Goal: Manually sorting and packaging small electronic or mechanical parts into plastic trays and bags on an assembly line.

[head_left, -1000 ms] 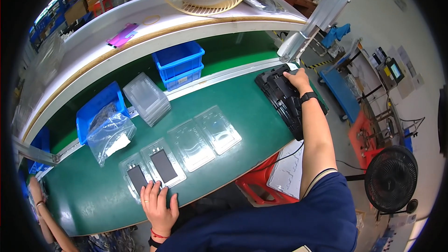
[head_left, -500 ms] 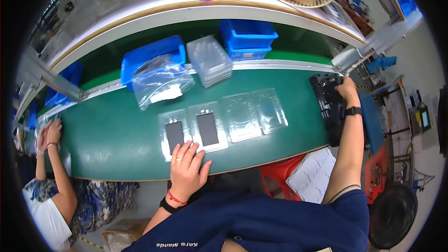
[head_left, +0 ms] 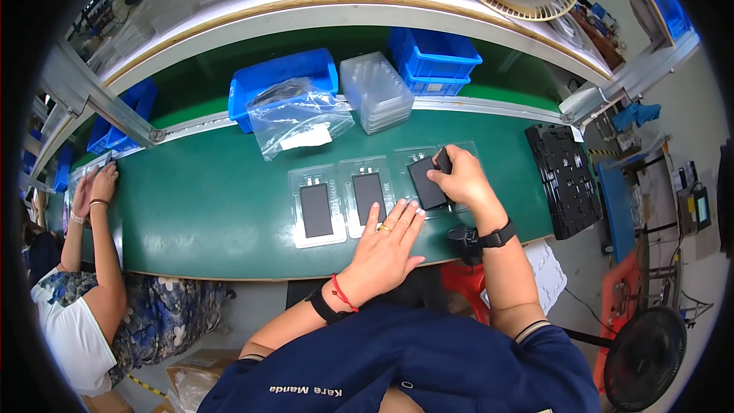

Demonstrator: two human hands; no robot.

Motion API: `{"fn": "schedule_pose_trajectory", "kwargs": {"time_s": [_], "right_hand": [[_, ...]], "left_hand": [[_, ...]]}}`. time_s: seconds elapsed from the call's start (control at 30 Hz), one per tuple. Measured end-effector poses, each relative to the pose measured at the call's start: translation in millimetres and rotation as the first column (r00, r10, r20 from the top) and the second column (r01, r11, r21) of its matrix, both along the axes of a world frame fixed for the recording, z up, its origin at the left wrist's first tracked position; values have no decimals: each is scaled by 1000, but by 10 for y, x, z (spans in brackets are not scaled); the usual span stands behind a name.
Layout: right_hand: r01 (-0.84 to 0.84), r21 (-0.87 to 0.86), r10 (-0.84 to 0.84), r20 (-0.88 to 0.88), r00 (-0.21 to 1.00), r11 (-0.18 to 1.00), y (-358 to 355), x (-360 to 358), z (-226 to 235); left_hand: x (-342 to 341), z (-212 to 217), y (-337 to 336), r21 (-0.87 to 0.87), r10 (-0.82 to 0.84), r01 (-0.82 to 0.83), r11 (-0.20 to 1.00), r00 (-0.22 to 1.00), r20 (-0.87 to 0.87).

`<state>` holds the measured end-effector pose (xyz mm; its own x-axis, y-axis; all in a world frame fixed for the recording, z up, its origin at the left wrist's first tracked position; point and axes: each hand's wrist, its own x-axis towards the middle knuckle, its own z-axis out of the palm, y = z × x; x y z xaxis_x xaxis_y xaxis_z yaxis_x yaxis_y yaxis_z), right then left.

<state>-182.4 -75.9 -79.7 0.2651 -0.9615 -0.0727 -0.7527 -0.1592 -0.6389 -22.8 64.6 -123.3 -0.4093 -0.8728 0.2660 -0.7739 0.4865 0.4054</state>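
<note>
In the centre right of the frame, the right hand point(head_left: 468, 182) pinches a dark slab point(head_left: 443, 160) above the third tray point(head_left: 400, 165); the fingers hide much of it. The left hand point(head_left: 380, 255) is spread flat, palm down, grasping nothing; its fingers reach over the lower parts of the second tray point(head_left: 346, 183) and the third. Whether they press, I cannot tell.

The slab could drop or knock against the third panel point(head_left: 425, 183) if the pinch loosens, as that panel lies just under it and looks slightly askew. The left fingertips, being so near the second panel point(head_left: 367, 190), might nudge it or smudge its face. The trays look light, so a brush could slide them over the smooth table point(head_left: 191, 199).

The trays are thin, clear, glossy moulded plastic; the first panel point(head_left: 316, 210), at mid-frame, is a flat, matte dark rectangle with small pale tabs on top. Further up, a crinkled clear bag point(head_left: 306, 116) droops from a rigid blue bin point(head_left: 325, 70). At right lies a black rack point(head_left: 563, 183), its surface knobbly with hollows.
</note>
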Motion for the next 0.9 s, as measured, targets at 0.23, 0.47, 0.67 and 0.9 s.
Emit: {"fn": "schedule_pose_trajectory", "kwargs": {"time_s": [0.23, 0.47, 0.67, 0.9], "right_hand": [[127, -206, -122, 39, 992, 970, 72, -90, 45], [240, -186, -252, -43, 967, 953, -101, -610, -163], [182, -263, -204, -55, 978, 947, 11, -480, -159], [154, -404, -190, -50, 981, 902, 130, -427, -343]], "left_hand": [[36, -10, 44, -32, 23, -23, 999, 1000, 20], [47, -8, 63, -41, 40, -39, 998, 999, 36], [76, 2, 53, -31, 30, -30, 999, 999, 22], [531, 440, 53, -23, 28, -31, 999, 993, -116]]}}
